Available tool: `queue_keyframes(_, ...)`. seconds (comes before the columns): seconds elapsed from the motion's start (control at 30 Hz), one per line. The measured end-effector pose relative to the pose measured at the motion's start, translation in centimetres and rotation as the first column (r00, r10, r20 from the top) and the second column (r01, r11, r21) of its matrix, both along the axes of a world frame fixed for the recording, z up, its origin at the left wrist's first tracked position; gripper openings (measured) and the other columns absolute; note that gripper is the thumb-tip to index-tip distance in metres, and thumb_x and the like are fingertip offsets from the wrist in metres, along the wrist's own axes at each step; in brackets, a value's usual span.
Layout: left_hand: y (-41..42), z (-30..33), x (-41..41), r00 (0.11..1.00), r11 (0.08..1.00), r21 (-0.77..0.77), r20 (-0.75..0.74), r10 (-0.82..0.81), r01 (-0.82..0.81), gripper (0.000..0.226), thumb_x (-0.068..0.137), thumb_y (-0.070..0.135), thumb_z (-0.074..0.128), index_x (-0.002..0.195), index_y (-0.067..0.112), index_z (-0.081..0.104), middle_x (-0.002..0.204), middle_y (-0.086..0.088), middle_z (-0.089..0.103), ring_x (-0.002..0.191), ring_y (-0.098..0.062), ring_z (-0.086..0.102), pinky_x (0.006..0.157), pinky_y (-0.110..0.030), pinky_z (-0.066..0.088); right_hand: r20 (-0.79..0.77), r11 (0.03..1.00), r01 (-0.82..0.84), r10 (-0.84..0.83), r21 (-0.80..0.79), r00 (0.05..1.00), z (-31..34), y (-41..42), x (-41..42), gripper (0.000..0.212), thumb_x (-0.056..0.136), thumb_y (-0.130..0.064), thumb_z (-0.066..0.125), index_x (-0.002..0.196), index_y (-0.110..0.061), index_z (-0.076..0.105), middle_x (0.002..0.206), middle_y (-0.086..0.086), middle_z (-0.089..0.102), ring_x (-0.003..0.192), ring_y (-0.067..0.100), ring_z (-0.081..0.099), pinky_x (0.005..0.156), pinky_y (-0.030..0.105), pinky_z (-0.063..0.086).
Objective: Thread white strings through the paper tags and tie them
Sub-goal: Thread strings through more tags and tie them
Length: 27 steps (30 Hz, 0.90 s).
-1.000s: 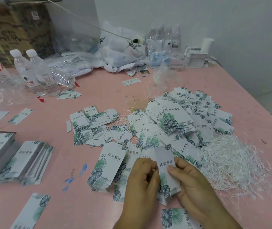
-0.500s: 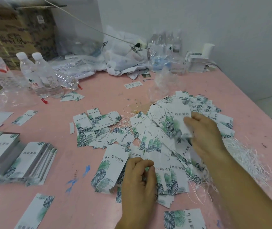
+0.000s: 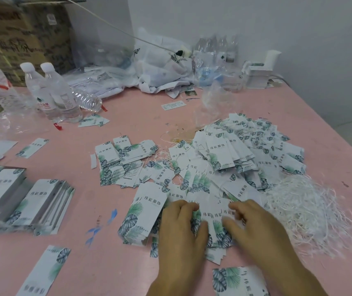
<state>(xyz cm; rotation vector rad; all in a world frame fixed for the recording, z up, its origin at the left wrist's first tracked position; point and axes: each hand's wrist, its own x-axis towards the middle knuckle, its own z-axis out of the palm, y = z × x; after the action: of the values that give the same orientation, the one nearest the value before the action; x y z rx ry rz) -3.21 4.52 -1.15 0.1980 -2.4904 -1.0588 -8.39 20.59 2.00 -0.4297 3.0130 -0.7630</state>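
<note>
Right hand (image 3: 254, 229) is coming back from the far tag pile to the near tags (image 3: 213, 216) | both hands are resting there, fingers loosely curled, gripping nothing clearly | left hand (image 3: 181, 233) alongside | white strings (image 3: 305, 206) lying at 2 o'clock, nearer the right hand | tags' long axes running 12-to-6.
</note>
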Motion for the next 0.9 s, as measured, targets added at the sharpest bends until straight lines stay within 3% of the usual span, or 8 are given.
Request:
queue_keyframes(0.07, 0.1, -0.3, 0.0, 0.999, 1.000, -0.013, 0.031, -0.006, 0.006, 0.040, 0.084, 0.036, 0.072, 0.120, 0.024, 0.060, 0.118, 0.013, 0.046, 0.110, -0.001, 0.036, 0.094, -0.016, 0.034, -0.024, 0.961, -0.031, 0.039, 0.274, 0.999, -0.7, -0.4, 0.7, 0.052, 0.087, -0.068, 0.041, 0.123, -0.031, 0.049, 0.098, -0.017, 0.040, 0.086, 0.003, 0.045, 0.062, 0.023, 0.037)
queue_keyframes(0.13, 0.2, -0.4, 0.1, 0.997, 0.999, -0.042, 0.074, -0.025, 0.028, 0.043, 0.082, 0.037, 0.074, 0.121, 0.024, 0.059, 0.120, 0.013, 0.045, 0.111, -0.004, 0.037, 0.096, -0.022, 0.038, -0.011, 0.944, -0.067, 0.075, 0.322, 0.997, -1.1, -0.5, 1.1, 0.058, 0.087, -0.070, 0.035, 0.129, -0.031, 0.045, 0.102, -0.013, 0.034, 0.092, 0.005, 0.039, 0.064, 0.021, 0.035)
queue_keyframes(0.3, 0.2, -0.2, 0.1, 0.998, 0.999, -0.006, 0.054, -0.037, 0.037, 0.039, 0.083, 0.031, 0.074, 0.119, 0.024, 0.060, 0.119, 0.015, 0.041, 0.113, -0.005, 0.037, 0.096, -0.022, 0.035, 0.123, 0.983, -0.153, 0.164, -0.099, 0.979, -1.2, 0.2, 0.7, 0.058, 0.084, -0.061, 0.056, 0.138, -0.043, 0.045, 0.110, -0.031, 0.031, 0.107, -0.010, 0.033, 0.082, 0.009, 0.034)
queue_keyframes(0.37, 0.1, -0.3, 0.2, 0.998, 0.999, -0.008, 0.060, -0.031, 0.032, 0.036, 0.084, 0.032, 0.072, 0.118, 0.025, 0.060, 0.119, 0.014, 0.042, 0.113, -0.006, 0.038, 0.098, -0.024, 0.036, 0.087, 0.989, -0.108, 0.117, -0.099, 0.989, -1.2, 0.2, 0.4, 0.056, 0.084, -0.056, 0.060, 0.136, -0.039, 0.047, 0.108, -0.030, 0.036, 0.103, -0.009, 0.038, 0.078, 0.010, 0.033)
queue_keyframes(0.5, 0.1, -0.4, 0.2, 0.996, 0.999, -0.009, 0.079, -0.033, 0.034, 0.036, 0.085, 0.033, 0.071, 0.118, 0.027, 0.059, 0.118, 0.017, 0.041, 0.113, -0.003, 0.036, 0.098, -0.024, 0.036, 0.110, 0.998, -0.033, 0.028, 0.045, 0.994, -1.3, 0.1, 0.5, 0.053, 0.077, -0.066, 0.059, 0.120, -0.038, 0.046, 0.102, -0.022, 0.041, 0.097, 0.001, 0.043, 0.073, 0.021, 0.041)
queue_keyframes(0.67, 0.2, -0.4, 0.1, 0.997, 0.999, -0.007, 0.067, -0.034, 0.034, 0.036, 0.084, 0.032, 0.072, 0.117, 0.028, 0.060, 0.116, 0.020, 0.040, 0.111, 0.000, 0.036, 0.095, -0.019, 0.032, 0.210, 0.989, 0.096, -0.071, -0.114, 0.975, -0.7, 0.2, 0.1, 0.033, 0.073, -0.053, 0.072, 0.094, -0.037, 0.052, 0.089, -0.018, 0.057, 0.079, -0.004, 0.055, 0.067, 0.023, 0.047)
queue_keyframes(0.8, 0.0, -0.7, 0.1, 0.996, 0.999, 0.006, 0.075, -0.046, 0.045, 0.037, 0.084, 0.033, 0.071, 0.118, 0.028, 0.059, 0.117, 0.020, 0.039, 0.112, 0.000, 0.035, 0.095, -0.019, 0.032, 0.340, 0.921, 0.216, -0.099, -0.325, 0.935, -0.4, 0.7, -0.4, 0.013, 0.079, -0.030, 0.077, 0.082, -0.028, 0.064, 0.073, -0.007, 0.070, 0.063, 0.005, 0.064, 0.066, 0.038, 0.056)
queue_keyframes(0.9, 0.1, -0.7, 0.1, 0.997, 0.999, 0.028, 0.067, -0.043, 0.041, 0.036, 0.084, 0.032, 0.072, 0.118, 0.028, 0.060, 0.118, 0.020, 0.040, 0.114, -0.001, 0.036, 0.096, -0.019, 0.033, 0.273, 0.920, 0.190, -0.096, -0.343, 0.957, -0.5, 0.9, -0.6, 0.007, 0.083, -0.028, 0.073, 0.082, -0.023, 0.068, 0.072, -0.005, 0.070, 0.065, 0.012, 0.065, 0.066, 0.040, 0.056)
